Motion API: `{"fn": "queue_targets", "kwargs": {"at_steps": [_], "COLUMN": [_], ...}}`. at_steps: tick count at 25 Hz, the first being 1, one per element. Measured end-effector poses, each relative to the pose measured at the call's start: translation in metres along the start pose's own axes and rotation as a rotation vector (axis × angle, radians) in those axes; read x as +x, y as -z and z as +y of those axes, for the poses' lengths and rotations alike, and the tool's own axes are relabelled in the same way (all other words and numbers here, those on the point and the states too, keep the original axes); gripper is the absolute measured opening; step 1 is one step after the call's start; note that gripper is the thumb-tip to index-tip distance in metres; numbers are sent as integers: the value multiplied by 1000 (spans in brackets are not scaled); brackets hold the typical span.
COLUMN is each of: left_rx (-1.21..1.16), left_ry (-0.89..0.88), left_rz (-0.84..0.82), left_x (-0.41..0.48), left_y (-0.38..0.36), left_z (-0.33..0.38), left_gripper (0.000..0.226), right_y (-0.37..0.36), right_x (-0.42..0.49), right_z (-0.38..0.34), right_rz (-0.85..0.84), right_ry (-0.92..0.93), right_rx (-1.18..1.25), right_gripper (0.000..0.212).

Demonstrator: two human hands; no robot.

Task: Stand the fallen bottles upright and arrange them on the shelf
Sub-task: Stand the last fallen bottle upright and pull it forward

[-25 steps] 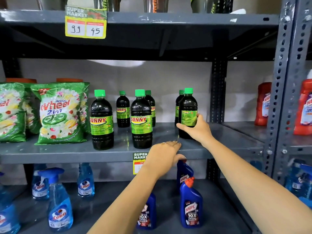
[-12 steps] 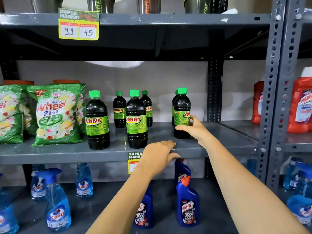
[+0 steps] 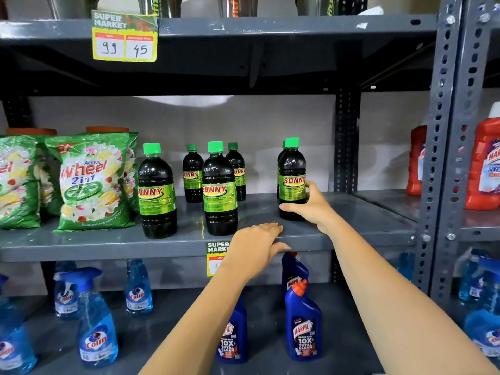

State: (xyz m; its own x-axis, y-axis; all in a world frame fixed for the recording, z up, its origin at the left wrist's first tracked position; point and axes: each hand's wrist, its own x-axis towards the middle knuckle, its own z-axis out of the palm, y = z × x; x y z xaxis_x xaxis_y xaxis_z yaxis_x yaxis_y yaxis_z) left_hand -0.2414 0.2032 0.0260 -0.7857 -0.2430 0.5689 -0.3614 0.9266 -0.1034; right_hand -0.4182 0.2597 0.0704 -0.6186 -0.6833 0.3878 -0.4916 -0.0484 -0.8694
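Note:
Several dark Sunny bottles with green caps stand upright on the grey middle shelf (image 3: 351, 234). My right hand (image 3: 311, 207) grips the lower body of the rightmost Sunny bottle (image 3: 292, 174), whose label faces me; another bottle stands close behind it. Two front bottles stand at left (image 3: 156, 190) and centre (image 3: 219, 189), with two smaller-looking ones behind them (image 3: 192, 174) (image 3: 238, 171). My left hand (image 3: 257, 247) rests over the shelf's front edge, thumb under the lip, holding no bottle.
Green Wheel detergent bags (image 3: 92, 182) fill the shelf's left end. Blue Colin spray bottles (image 3: 97, 328) and blue Harpic bottles (image 3: 304, 323) stand on the shelf below. Red Harpic bottles (image 3: 484, 163) sit in the bay to the right, past the steel upright (image 3: 443, 131).
My right hand has turned the rightmost bottle so its Sunny label now faces front. The left hand stays on the shelf edge.

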Motion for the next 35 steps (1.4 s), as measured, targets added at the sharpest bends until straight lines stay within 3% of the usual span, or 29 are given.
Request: {"fn": "queue_targets", "kwargs": {"at_steps": [5, 8, 14, 25, 29, 31, 33, 35], "left_rx": [-7, -20, -21, 31, 23, 19, -31, -106], "left_ry": [-10, -19, -7, -22, -22, -5, 8, -2], "left_rz": [14, 15, -3, 19, 46, -15, -91, 64], "left_x": [-1, -1, -3, 0, -1, 2, 9, 7], "left_y": [1, 4, 6, 2, -1, 3, 17, 40], "left_z": [-1, -1, 0, 0, -1, -1, -3, -6], "left_gripper": [55, 55, 55, 54, 53, 52, 49, 41], "right_y": [-1, 0, 7, 14, 13, 12, 10, 4], "right_x": [2, 1, -9, -55, -60, -65, -73, -81], "right_z": [2, -2, -16, -22, -22, -25, -30, -41], "right_rz": [63, 72, 44, 87, 87, 80, 281, 607], "right_ry": [-15, -19, -4, 64, 63, 41, 136, 469], "right_rx": [-115, 7, -64, -96, -96, -113, -60, 98], "right_gripper": [96, 107, 73, 73, 76, 84, 86, 53]}}
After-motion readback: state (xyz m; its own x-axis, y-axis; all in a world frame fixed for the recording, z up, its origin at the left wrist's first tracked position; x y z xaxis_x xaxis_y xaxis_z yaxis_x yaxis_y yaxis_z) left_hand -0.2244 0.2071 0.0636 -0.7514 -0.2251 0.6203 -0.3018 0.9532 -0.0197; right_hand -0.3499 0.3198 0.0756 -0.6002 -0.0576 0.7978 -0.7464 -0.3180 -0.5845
